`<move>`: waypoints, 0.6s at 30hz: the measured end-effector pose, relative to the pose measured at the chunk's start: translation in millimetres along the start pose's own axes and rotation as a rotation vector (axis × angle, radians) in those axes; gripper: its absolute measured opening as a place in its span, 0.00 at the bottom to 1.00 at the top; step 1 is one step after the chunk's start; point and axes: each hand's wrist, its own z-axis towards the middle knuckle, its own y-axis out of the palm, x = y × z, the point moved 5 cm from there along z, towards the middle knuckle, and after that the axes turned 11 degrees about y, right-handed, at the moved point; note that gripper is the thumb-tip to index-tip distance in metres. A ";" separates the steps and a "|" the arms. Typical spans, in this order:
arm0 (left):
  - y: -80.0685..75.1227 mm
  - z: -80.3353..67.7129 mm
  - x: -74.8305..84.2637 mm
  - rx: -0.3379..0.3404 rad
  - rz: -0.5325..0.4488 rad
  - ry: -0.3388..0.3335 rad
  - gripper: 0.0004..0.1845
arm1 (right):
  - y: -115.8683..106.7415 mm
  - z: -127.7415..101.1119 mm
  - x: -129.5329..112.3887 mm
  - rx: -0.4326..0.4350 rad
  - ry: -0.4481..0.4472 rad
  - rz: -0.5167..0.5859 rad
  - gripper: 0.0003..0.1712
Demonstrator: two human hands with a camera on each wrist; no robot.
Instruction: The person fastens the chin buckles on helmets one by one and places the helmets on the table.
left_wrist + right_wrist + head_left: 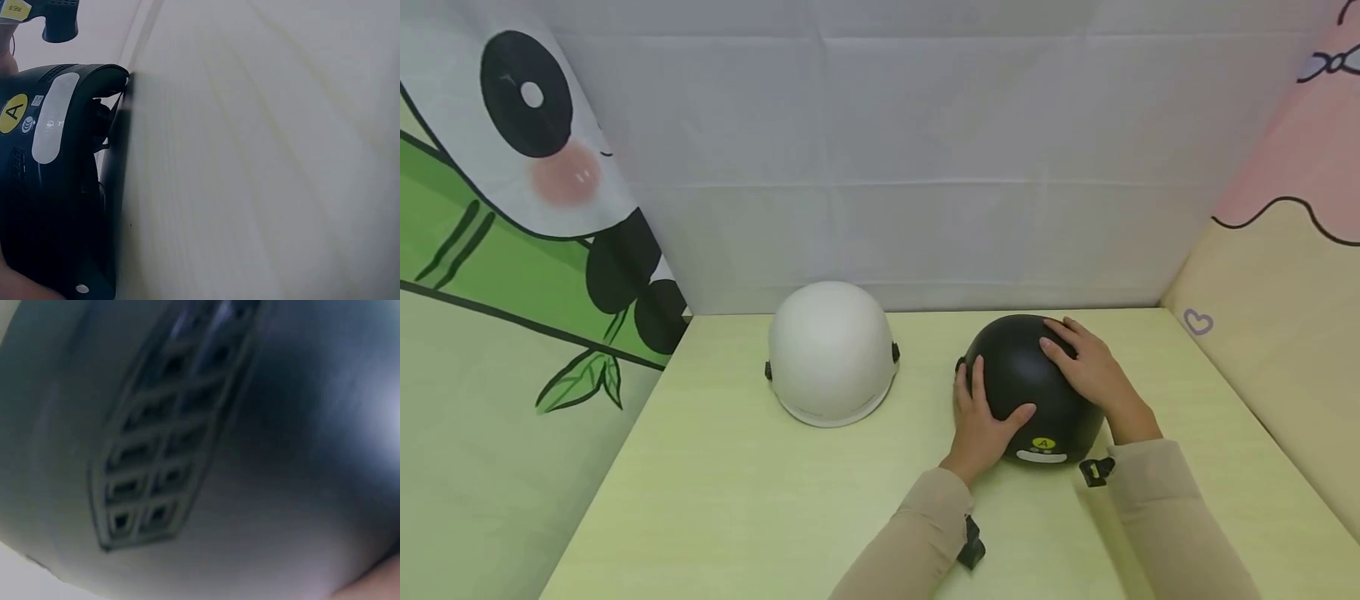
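A black helmet (pixel 1022 383) with a yellow letter A sticker and a white strip stands on the right half of the table. My left hand (pixel 987 429) holds its left side, thumb spread across the front. From the upper right, my right hand (pixel 1092 367) grips the dome, its fingers over the top. In the left wrist view, the sticker side of the black helmet (pixel 47 181) shows with its rim close over the tabletop. The right wrist view is filled by the shell of the helmet (pixel 281 506) and a slotted vent panel (pixel 153 462).
A white helmet (pixel 831 354) with black side fittings rests on the pale yellow table (pixel 715 500), left of the black one. Behind the table hangs a white cloth (pixel 940 167). Printed walls with cartoon figures border both sides. Each sleeve has a small black wrist device (pixel 972 543).
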 end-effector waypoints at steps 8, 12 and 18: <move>9.8 4.2 3.3 -0.019 0.027 -0.011 0.52 | -2.1 -4.6 -5.1 0.044 0.059 -0.135 0.39; 14.5 6.9 5.6 -0.023 0.023 -0.009 0.52 | -2.7 -5.5 -4.6 0.068 0.081 -0.184 0.42; 21.1 12.0 5.7 -0.006 0.016 -0.005 0.52 | -3.4 -1.9 1.8 0.098 0.075 -0.199 0.42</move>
